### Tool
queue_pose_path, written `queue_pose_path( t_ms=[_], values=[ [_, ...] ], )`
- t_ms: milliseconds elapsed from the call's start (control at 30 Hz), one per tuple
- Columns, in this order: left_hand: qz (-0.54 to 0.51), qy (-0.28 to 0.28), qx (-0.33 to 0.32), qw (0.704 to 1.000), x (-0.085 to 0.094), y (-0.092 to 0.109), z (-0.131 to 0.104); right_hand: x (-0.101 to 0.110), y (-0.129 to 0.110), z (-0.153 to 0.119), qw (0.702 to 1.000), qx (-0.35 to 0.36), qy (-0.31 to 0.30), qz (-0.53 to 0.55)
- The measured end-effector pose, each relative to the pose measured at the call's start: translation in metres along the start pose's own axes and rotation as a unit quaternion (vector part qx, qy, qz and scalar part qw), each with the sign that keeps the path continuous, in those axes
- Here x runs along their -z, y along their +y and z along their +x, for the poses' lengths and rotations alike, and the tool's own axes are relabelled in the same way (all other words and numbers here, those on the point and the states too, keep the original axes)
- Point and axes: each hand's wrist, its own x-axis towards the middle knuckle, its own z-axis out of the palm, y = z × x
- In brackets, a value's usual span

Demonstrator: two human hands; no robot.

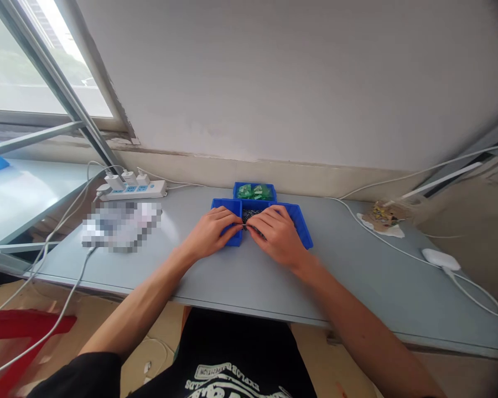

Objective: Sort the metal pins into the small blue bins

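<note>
My left hand [213,230] and my right hand [275,232] meet fingertip to fingertip over several blue bins. Between the pinched fingers of both runs a small thin metallic piece [244,225], too tiny to name. Under my left hand lies the left blue bin [221,204]. Small dark metal parts [249,213] fill the middle bin, half hidden by my right hand. To the right, a third blue bin [301,224] reaches out from behind my right hand. Green packets [255,192] sit in the blue bin [237,186] at the back.
A white power strip [149,189] with plugged-in chargers stands at the back left, near a blurred-out object [122,225]. On the right are a brown heap of scraps on paper [384,216], a white adapter [440,258] and loose cables. The wall [274,99] borders the grey table [249,282].
</note>
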Motion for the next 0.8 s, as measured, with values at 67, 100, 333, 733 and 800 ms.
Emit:
queue_pose_path(
  t_ms=[67,100,333,733,800],
  values=[
    [0.002,-0.005,0.003,1.0,0.0018,0.0023,-0.0003,0.0014,-0.0011,0.0004,1.0,0.003,0.003,-0.003],
    [0.003,-0.008,0.006,1.0,0.0026,0.0034,-0.0005,0.002,-0.0016,0.0005,1.0,0.002,0.007,-0.002],
    [-0.002,-0.042,0.014,0.999,0.0037,0.0076,-0.0018,0.0047,-0.0043,0.0008,0.999,-0.026,-0.006,0.024],
    [-0.041,-0.052,0.029,0.997,0.0065,0.0042,-0.0012,0.0036,-0.0064,0.0022,0.997,-0.048,-0.045,0.046],
    [-0.041,-0.048,0.032,0.997,0.0068,0.0033,-0.0001,0.0026,-0.0058,0.0018,0.995,-0.062,-0.05,0.059]
  ],
)
